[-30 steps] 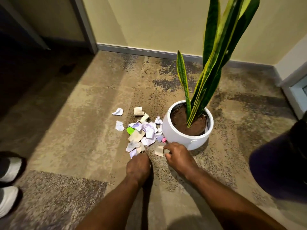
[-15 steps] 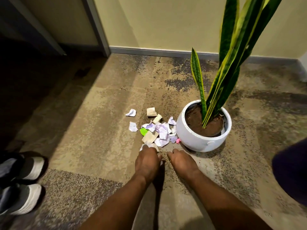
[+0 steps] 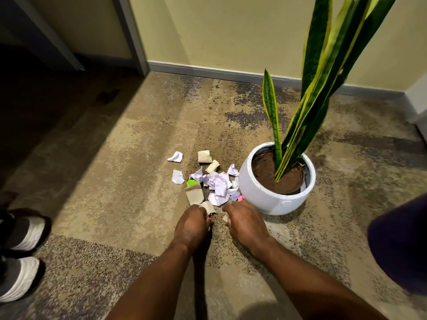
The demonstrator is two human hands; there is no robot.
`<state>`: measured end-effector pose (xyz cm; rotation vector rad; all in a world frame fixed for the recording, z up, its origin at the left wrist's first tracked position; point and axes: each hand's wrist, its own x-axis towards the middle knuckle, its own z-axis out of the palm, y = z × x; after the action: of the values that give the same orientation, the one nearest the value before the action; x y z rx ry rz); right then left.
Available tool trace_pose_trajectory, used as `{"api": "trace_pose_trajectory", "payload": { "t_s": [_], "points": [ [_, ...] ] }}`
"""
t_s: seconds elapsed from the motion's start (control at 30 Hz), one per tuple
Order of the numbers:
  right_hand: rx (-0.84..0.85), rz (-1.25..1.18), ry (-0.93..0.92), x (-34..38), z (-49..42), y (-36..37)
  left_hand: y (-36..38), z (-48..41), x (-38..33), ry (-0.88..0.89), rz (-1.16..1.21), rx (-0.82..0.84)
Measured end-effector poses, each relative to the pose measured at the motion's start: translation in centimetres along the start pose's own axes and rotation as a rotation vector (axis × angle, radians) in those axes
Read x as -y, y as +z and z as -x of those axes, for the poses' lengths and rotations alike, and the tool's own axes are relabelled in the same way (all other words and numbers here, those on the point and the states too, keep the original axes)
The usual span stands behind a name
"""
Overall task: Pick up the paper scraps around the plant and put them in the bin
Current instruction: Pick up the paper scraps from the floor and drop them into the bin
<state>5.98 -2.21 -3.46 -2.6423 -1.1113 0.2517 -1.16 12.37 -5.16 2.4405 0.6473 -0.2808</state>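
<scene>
Paper scraps (image 3: 215,181) heaped on carpet (image 3: 115,181) beside white pot (image 3: 272,199). Since a second ago, left hand (image 3: 191,225) and right hand (image 3: 245,224) closed in, fingers curled onto near brown pieces; actual pinch unclear. Gathering begun; no bin visible.

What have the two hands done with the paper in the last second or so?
Both hands have closed in at the near edge of the paper scraps. The tan piece that lay loose by the right hand a second ago now shows only as a bit at its fingers, apparently picked up. The left hand has curled over the nearest scraps. The farther scraps and the white pot lie unchanged.
</scene>
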Motion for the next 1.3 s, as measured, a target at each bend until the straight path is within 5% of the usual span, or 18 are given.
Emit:
{"api": "trace_pose_trajectory", "payload": {
  "t_s": [0.37,0.63,0.9,1.1,1.3],
  "points": [
    [0.063,-0.079,0.071,1.7,-2.1,0.4,-0.5,0.8,2.2,-0.05,0.054,-0.092],
    [0.367,0.049,-0.15,2.7,-3.3,2.1,-1.6,1.2,2.3,-0.043,0.137,-0.145],
    [0.302,-0.049,0.006,1.3,-2.0,1.3,-2.5,-1.6,2.1,-0.202,0.142,-0.105],
    [0.332,-0.078,-0.037,-0.2,-1.0,0.7,-3.6,-4.7,1.7,-0.276,-0.025,0.075],
    [0.346,-0.074,-0.043,-1.4,0.0,0.4,-3.6,-4.5,1.4,-0.299,-0.089,0.025]
  ]
}}
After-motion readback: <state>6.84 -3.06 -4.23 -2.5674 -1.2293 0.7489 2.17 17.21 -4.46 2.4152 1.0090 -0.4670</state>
